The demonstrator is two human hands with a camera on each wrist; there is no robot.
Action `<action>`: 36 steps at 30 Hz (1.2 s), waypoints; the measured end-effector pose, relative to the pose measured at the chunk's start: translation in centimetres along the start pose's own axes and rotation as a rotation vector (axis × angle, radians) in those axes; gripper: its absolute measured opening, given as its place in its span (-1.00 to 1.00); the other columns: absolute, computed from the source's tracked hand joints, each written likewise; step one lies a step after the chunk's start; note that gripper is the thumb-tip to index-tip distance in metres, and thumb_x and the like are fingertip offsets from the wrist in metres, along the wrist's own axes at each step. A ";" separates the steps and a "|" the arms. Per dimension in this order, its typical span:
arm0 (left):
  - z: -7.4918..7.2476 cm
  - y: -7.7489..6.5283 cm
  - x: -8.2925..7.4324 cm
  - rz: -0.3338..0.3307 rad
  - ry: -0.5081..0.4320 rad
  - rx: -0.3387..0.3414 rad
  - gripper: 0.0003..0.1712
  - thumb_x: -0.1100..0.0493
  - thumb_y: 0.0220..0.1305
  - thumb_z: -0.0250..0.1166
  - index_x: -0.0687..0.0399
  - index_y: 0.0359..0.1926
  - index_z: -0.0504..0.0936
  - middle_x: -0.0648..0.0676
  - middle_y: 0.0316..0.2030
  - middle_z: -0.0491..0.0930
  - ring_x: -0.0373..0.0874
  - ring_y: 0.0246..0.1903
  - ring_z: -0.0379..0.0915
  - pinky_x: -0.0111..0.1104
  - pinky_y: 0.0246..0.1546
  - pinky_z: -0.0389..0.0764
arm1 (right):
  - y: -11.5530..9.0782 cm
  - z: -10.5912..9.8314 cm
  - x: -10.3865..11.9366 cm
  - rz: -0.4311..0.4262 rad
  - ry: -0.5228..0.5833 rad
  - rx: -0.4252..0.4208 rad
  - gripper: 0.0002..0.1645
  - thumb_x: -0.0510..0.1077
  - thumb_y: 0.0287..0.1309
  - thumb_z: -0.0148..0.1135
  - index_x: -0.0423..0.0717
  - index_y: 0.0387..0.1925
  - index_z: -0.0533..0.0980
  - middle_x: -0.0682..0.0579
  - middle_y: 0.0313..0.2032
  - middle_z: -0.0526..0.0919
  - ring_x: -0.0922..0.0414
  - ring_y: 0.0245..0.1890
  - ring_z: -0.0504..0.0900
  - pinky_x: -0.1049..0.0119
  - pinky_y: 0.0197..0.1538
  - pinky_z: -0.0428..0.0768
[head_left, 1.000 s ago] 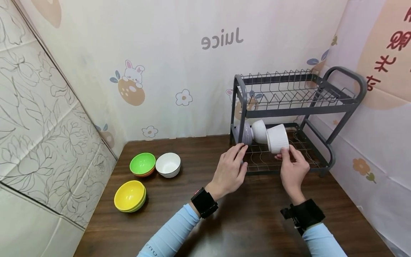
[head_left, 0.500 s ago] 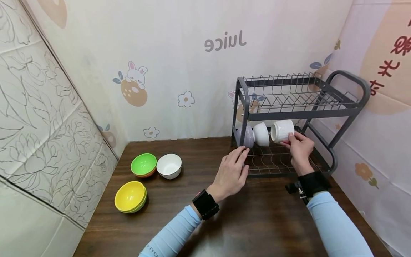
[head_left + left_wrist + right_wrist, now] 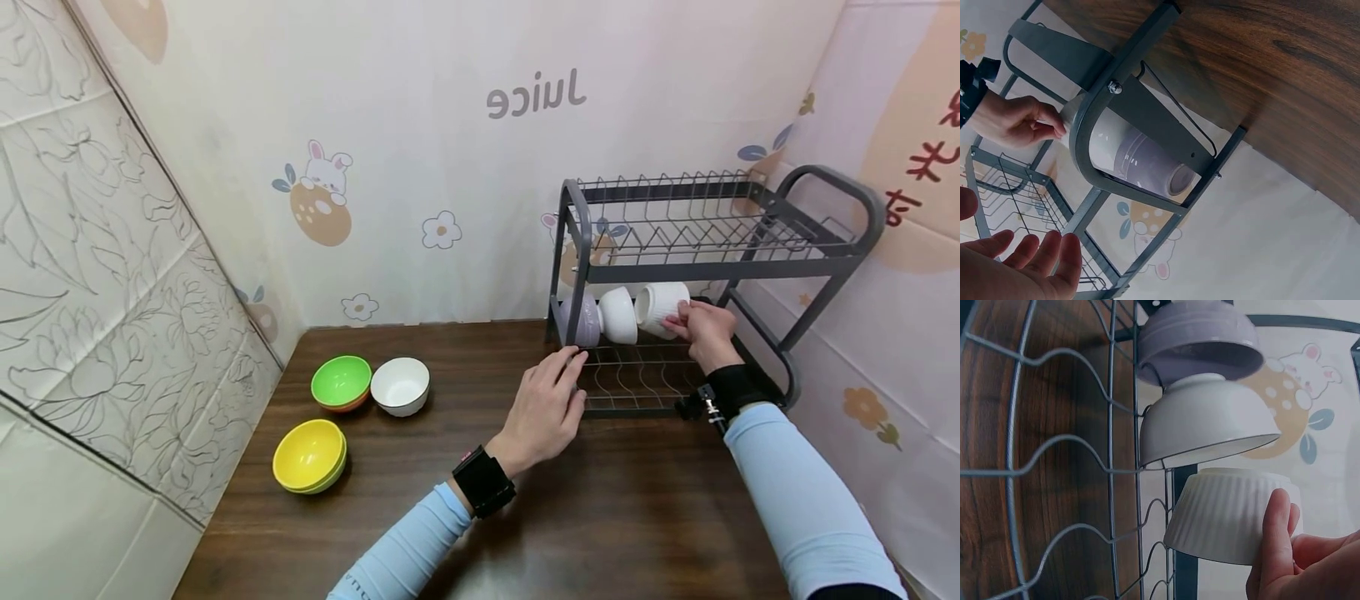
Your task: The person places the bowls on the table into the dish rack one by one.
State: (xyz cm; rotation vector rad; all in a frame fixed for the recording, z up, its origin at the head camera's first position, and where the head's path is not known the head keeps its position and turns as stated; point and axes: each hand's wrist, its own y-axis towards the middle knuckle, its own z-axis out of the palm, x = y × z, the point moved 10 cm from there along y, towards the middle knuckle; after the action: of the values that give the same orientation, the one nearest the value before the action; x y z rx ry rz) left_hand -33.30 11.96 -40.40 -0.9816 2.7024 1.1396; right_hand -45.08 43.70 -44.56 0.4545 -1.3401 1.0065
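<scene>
A pale wall covering (image 3: 420, 150) with printed rabbits and flowers rises behind the dark wooden worktop (image 3: 600, 525). On the worktop, towards my right, stands a grey two-tier dish rack (image 3: 712, 271). My forearms, in light blue sleeves (image 3: 798, 483), reach towards it.

My right hand (image 3: 707, 329) is inside the lower tier, grasping a fluted white bowl (image 3: 657, 310) between thumb and fingers at its outer wall. That bowl lies tipped on its side, base to my left and opening to my right; I cannot tell whether the wires bear its weight. My left hand (image 3: 542, 408) holds nothing: its fingers are spread a little and loosely extended, the tips at the rack's front left upright. I cannot tell whether they touch it.

Just left of the fluted bowl, with a narrow gap between, a smooth white bowl (image 3: 618, 317) sits on edge in the lower tier, and next to that a lavender bowl (image 3: 585, 323) at the left end; both bases face left as well.

Well apart, on the left of the worktop, a yellow bowl (image 3: 306, 452) is nested in a light green one, a bright green bowl (image 3: 341, 379) in an orange one, and a dark-rimmed white bowl (image 3: 401, 385) sits just beside that second pair.
</scene>
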 end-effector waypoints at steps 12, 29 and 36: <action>0.2 -0.3 -0.1 0.004 0.017 -0.011 -0.41 0.13 0.54 0.16 0.10 0.51 0.41 0.11 0.46 0.34 -0.04 0.41 0.33 -0.08 0.26 0.47 | 1.2 -1.4 -1.0 0.094 -0.067 -0.089 -0.30 -0.48 0.30 0.08 -0.30 0.47 0.35 0.04 -0.58 0.64 0.15 -0.60 0.76 0.31 -0.27 0.72; 0.3 -0.3 0.1 -0.009 0.018 0.006 -0.40 0.14 0.54 0.18 0.11 0.53 0.39 0.12 0.48 0.31 -0.04 0.43 0.29 -0.09 0.28 0.45 | 1.4 -1.3 -0.8 0.050 -0.116 -0.058 -0.32 -0.39 0.43 0.14 -0.34 0.52 0.29 0.07 -0.53 0.59 0.15 -0.56 0.76 0.23 -0.17 0.72; 0.2 -0.3 0.3 -0.008 0.020 0.000 -0.40 0.16 0.51 0.22 0.14 0.51 0.41 0.13 0.48 0.32 -0.03 0.42 0.30 -0.09 0.27 0.45 | 1.5 -1.2 -0.6 -0.020 -0.237 -0.042 -0.36 -0.37 0.46 0.09 -0.37 0.51 0.29 -0.02 -0.33 0.62 0.23 -0.52 0.76 0.26 -0.11 0.71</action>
State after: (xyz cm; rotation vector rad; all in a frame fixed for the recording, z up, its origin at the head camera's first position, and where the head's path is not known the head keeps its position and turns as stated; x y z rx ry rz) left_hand -33.38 11.81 -40.79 -1.0084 2.7110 1.1351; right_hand -45.53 45.23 -45.82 0.5677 -1.5623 0.9273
